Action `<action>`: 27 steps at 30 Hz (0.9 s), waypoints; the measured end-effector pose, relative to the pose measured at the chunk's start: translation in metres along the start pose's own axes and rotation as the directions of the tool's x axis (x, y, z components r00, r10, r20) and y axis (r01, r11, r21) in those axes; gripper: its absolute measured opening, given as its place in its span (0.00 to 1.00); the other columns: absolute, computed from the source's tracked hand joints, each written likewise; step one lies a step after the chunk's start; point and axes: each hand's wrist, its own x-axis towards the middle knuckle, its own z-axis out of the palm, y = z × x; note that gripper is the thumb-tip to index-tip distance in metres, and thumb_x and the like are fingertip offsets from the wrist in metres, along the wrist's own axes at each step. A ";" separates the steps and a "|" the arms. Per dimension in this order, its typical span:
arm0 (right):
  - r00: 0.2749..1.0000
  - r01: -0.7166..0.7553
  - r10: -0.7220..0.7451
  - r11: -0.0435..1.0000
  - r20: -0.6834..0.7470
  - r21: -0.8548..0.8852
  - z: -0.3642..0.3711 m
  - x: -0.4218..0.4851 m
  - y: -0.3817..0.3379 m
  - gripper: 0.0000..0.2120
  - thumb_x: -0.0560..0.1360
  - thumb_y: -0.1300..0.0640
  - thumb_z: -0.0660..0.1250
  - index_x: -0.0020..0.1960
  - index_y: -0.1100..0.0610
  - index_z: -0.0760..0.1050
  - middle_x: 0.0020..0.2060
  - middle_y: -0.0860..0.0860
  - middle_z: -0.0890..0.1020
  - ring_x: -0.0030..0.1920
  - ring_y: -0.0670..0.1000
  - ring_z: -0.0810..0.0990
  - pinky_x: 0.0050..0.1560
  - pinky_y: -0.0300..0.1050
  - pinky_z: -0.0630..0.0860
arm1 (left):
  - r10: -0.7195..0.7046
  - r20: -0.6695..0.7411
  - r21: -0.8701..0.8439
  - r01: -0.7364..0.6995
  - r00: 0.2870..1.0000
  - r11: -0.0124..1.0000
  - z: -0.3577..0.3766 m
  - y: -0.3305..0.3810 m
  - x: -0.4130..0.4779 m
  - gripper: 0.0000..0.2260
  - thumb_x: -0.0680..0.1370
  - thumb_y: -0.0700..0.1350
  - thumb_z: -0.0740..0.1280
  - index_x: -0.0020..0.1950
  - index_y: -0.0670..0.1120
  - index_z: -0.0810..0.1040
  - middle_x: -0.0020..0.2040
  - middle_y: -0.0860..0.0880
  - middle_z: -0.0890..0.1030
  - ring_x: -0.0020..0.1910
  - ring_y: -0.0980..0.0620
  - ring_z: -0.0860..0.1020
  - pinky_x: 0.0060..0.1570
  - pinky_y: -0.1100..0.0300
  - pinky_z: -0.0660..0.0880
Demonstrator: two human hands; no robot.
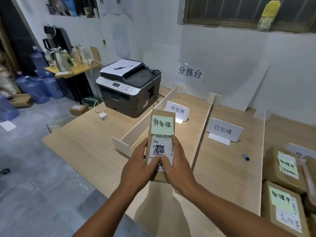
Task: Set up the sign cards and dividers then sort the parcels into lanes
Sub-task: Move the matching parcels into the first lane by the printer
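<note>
Both hands hold one brown parcel (154,134) with a green sticky note and a white shipping label above the leftmost lane. My left hand (136,166) grips its left edge, thumb on the label. My right hand (177,166) grips the right edge, thumb also on the label. White sign cards stand in the lanes: one (177,110) behind the parcel, one (224,130) in the middle lane. Upright dividers (201,132) (263,147) separate the lanes. Two more parcels (280,164) (283,209) with green notes lie in the right lane.
A printer (130,88) stands on the table's back left, with a white charger (102,115) beside it. A large paper sign (189,72) hangs on the wall. A small dark round object (245,157) lies in the middle lane. Blue water jugs (37,88) stand on the floor at left.
</note>
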 end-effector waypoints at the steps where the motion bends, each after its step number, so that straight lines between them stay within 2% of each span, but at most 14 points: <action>1: 1.000 -0.025 0.025 1.000 0.004 0.010 0.006 0.008 0.003 0.33 0.82 0.44 0.62 0.78 0.34 0.46 0.76 0.40 0.64 0.70 0.41 0.72 0.62 0.35 0.75 | 0.003 0.031 -0.011 -0.003 1.000 1.000 -0.001 -0.007 0.011 0.22 0.75 0.69 0.62 0.67 0.80 0.59 0.59 0.74 0.77 0.54 0.67 0.79 0.43 0.63 0.79; 6: 0.987 -0.157 0.156 0.987 0.026 0.032 0.030 0.063 0.032 0.35 0.81 0.45 0.65 0.79 0.35 0.47 0.76 0.42 0.68 0.70 0.43 0.73 0.70 0.45 0.73 | -0.036 0.217 -0.072 0.052 0.976 0.996 0.007 -0.057 0.079 0.25 0.75 0.65 0.64 0.71 0.74 0.63 0.61 0.72 0.77 0.55 0.65 0.80 0.52 0.54 0.82; 9: 0.976 -0.219 0.218 0.976 0.029 0.019 0.048 0.107 0.061 0.35 0.82 0.46 0.65 0.80 0.37 0.46 0.77 0.43 0.67 0.70 0.46 0.74 0.71 0.50 0.73 | -0.058 0.310 -0.070 0.083 0.949 0.994 0.021 -0.088 0.132 0.26 0.76 0.62 0.64 0.73 0.72 0.62 0.63 0.68 0.78 0.56 0.65 0.80 0.54 0.56 0.80; 12: 0.966 -0.260 0.260 0.966 0.003 0.015 0.069 0.162 0.096 0.36 0.81 0.45 0.65 0.81 0.38 0.46 0.77 0.44 0.67 0.72 0.46 0.71 0.72 0.54 0.71 | -0.063 0.383 -0.050 0.089 0.922 0.995 0.042 -0.117 0.195 0.19 0.80 0.59 0.63 0.65 0.78 0.61 0.61 0.70 0.78 0.54 0.68 0.79 0.49 0.62 0.79; 14: 0.957 -0.289 0.290 0.957 -0.014 0.024 0.082 0.202 0.119 0.36 0.81 0.45 0.65 0.80 0.38 0.47 0.76 0.43 0.68 0.73 0.45 0.70 0.73 0.55 0.71 | -0.094 0.428 -0.035 0.121 0.899 0.992 0.057 -0.134 0.238 0.18 0.81 0.58 0.63 0.62 0.79 0.60 0.58 0.72 0.76 0.55 0.65 0.80 0.50 0.61 0.80; 21: 0.915 -0.394 0.394 0.919 -0.090 0.017 0.119 0.319 0.192 0.35 0.80 0.46 0.64 0.80 0.36 0.49 0.75 0.43 0.70 0.72 0.45 0.72 0.72 0.53 0.71 | -0.203 0.497 0.001 0.234 0.843 0.972 0.123 -0.191 0.364 0.19 0.81 0.49 0.62 0.70 0.62 0.66 0.66 0.59 0.78 0.59 0.56 0.80 0.60 0.48 0.79; 23: 0.900 -0.430 0.427 0.903 -0.087 -0.016 0.127 0.335 0.210 0.35 0.81 0.44 0.63 0.80 0.35 0.47 0.76 0.42 0.68 0.71 0.42 0.71 0.72 0.48 0.70 | -0.232 0.524 0.014 0.265 0.819 0.964 0.136 -0.204 0.380 0.19 0.82 0.46 0.61 0.72 0.59 0.65 0.68 0.56 0.77 0.62 0.54 0.79 0.63 0.47 0.78; 25: 0.886 -0.463 0.460 0.884 -0.064 -0.063 0.134 0.339 0.225 0.35 0.81 0.40 0.61 0.79 0.31 0.42 0.76 0.40 0.65 0.66 0.31 0.66 0.69 0.41 0.66 | -0.262 0.526 0.048 0.279 0.809 0.959 0.144 -0.215 0.387 0.22 0.83 0.45 0.61 0.76 0.50 0.62 0.70 0.50 0.75 0.64 0.48 0.77 0.65 0.45 0.75; 27: 0.884 -0.468 0.466 0.880 -0.047 -0.081 0.137 0.337 0.229 0.35 0.81 0.37 0.58 0.75 0.24 0.36 0.71 0.37 0.64 0.60 0.21 0.62 0.65 0.38 0.63 | -0.268 0.531 0.084 0.264 0.804 0.961 0.144 -0.217 0.388 0.24 0.84 0.45 0.60 0.77 0.42 0.59 0.72 0.44 0.73 0.67 0.43 0.75 0.65 0.43 0.74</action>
